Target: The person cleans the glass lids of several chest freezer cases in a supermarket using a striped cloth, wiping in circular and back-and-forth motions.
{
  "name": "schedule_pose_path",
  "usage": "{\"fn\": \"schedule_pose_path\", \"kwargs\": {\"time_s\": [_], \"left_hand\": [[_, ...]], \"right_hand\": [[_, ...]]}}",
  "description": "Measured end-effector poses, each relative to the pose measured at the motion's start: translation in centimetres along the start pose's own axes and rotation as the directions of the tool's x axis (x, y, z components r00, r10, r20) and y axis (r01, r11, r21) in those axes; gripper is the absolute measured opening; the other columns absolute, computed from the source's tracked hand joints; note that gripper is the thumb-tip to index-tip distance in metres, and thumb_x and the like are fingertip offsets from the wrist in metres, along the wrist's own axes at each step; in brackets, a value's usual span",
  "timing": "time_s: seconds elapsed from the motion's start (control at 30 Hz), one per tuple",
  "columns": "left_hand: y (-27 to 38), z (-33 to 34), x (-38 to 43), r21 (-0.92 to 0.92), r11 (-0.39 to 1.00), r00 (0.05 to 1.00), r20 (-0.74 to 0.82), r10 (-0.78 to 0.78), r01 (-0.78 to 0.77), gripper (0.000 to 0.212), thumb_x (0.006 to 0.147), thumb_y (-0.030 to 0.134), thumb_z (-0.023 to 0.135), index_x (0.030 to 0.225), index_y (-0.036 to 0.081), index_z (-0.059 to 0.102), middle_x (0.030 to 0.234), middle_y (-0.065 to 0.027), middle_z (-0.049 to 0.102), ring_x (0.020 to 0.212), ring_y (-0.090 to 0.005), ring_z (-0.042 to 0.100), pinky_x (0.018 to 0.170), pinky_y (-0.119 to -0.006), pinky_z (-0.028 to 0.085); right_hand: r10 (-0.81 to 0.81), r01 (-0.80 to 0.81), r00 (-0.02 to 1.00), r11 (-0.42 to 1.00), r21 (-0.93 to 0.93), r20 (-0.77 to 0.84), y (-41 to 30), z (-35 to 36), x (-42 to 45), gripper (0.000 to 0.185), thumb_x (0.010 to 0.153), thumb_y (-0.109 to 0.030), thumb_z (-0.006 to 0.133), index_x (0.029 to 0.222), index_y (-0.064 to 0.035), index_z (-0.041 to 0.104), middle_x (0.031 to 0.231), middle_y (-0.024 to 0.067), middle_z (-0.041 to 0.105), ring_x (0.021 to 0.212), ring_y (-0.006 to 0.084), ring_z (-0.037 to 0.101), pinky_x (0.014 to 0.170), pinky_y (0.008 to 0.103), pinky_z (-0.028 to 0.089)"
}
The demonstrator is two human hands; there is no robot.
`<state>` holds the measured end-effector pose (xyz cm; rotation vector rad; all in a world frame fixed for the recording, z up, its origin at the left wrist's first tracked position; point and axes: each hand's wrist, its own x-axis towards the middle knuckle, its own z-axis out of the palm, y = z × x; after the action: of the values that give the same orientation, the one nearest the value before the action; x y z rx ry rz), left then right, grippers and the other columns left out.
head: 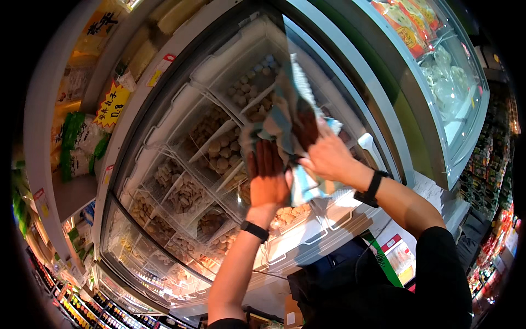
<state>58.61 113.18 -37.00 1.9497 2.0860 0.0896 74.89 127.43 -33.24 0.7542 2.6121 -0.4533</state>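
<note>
A sliding glass lid [230, 86] covers the chest freezer in front of me. My left hand [269, 181] lies flat on the glass with its fingers stretched out, beside the lower edge of a striped cloth [281, 123]. Some of its fingers are in shadow. My right hand [331, 150] grips the bunched cloth against the lid, its fingers partly hidden in the folds. Blue, white and beige bands show on the cloth, and its reflection blurs its outline. Beneath the glass, wire dividers [189, 170] part frozen balls [222, 154] and other loose frozen pieces.
A white scoop handle [367, 144] sits near the freezer's right edge. Shelving with packaged food [82, 144] and price signs [113, 105] borders the left. Another glass-topped freezer [448, 94] holds bagged food at upper right. A dark lid frame [156, 238] crosses the lower left.
</note>
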Motion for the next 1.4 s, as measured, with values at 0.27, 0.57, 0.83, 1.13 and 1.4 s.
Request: {"fn": "schedule_pose_path", "kwargs": {"time_s": [0.27,0.57,0.83,1.13,1.4], "left_hand": [[-4.4,-2.6,12.4,0.087,0.994,0.974,-0.219,-0.053,0.074,0.069,0.099,0.034,0.051,0.149,-0.011,0.037,0.157,-0.0319,0.034,0.149,-0.0432,0.029,0.123,-0.055,0.020],[0.7,0.6,1.4,-0.119,0.991,0.993,-0.100,-0.065,0.053,0.082,0.087,0.038,0.063,0.146,-0.014,0.040,0.154,-0.0330,0.038,0.147,-0.0455,0.032,0.121,-0.059,0.023],[-2.8,-2.3,9.2,-0.003,1.000,0.974,-0.227,-0.018,0.018,0.078,0.096,0.044,0.057,0.150,-0.009,0.037,0.157,-0.0283,0.035,0.148,-0.0389,0.032,0.122,-0.054,0.023],[-14.0,-3.6,20.5,0.005,0.969,0.849,-0.485,-0.212,0.245,0.076,0.103,0.052,0.046,0.157,0.002,0.030,0.163,-0.0242,0.027,0.154,-0.0388,0.022,0.126,-0.052,0.015],[-14.0,-3.0,18.8,0.117,0.981,0.934,-0.342,-0.105,0.153,0.074,0.103,0.050,0.045,0.155,-0.001,0.032,0.162,-0.0242,0.029,0.153,-0.0386,0.024,0.125,-0.053,0.017]], "right_hand": [[-0.069,0.132,0.747,0.990,0.047,-0.661,2.8,-3.7,15.4,0.054,0.086,-0.021,0.061,0.130,0.0092,0.058,0.149,0.0293,0.045,0.141,0.0444,0.038,0.117,0.0552,0.030],[-0.109,0.216,0.896,0.954,0.207,-0.431,0.0,0.3,3.1,0.067,0.091,-0.031,0.062,0.140,0.0118,0.049,0.160,0.0272,0.033,0.150,0.0421,0.028,0.125,0.0514,0.020],[0.043,0.028,0.856,0.991,0.129,-0.515,7.6,-2.2,8.7,0.077,0.095,-0.043,0.065,0.155,-0.0044,0.037,0.161,0.0309,0.025,0.149,0.0506,0.023,0.122,0.0564,0.021],[0.047,-0.076,0.774,0.997,-0.019,-0.631,6.7,-6.9,27.5,0.067,0.091,-0.047,0.064,0.145,-0.0079,0.054,0.151,0.0246,0.043,0.141,0.0451,0.038,0.118,0.0608,0.025],[-0.091,0.165,0.658,0.986,0.025,-0.748,1.5,-4.7,23.4,0.049,0.088,-0.024,0.063,0.126,0.0072,0.063,0.144,0.0270,0.051,0.136,0.0392,0.047,0.118,0.0534,0.031]]}}
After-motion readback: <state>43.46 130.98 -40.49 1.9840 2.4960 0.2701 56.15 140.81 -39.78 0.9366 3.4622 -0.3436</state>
